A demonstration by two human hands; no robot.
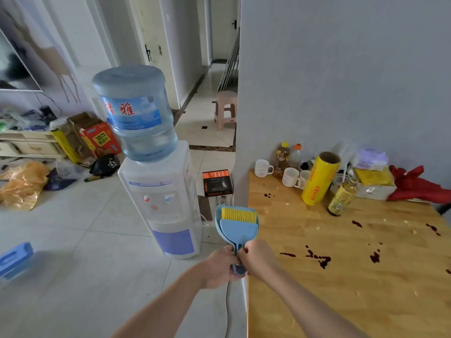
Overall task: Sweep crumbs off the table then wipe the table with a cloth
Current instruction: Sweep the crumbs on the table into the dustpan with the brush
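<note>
A light-blue dustpan (219,225) with a small brush (240,224) of yellow bristles nested in it is held upright just off the left edge of the wooden table (341,301). My left hand (218,267) grips the dustpan's handle from the left. My right hand (256,258) pinches the brush handle from the right, touching the left hand. Pale crumbs (414,231) and dark red stains (319,259) are scattered over the tabletop. A red cloth (412,184) lies at the table's far right.
White mugs (290,177), a yellow wrap roll (317,179), bottles (341,197) and a box (373,182) crowd the table's back against the grey wall. A water dispenser (158,191) stands on the tiled floor left of the table. A cable (228,308) runs down beside the table edge.
</note>
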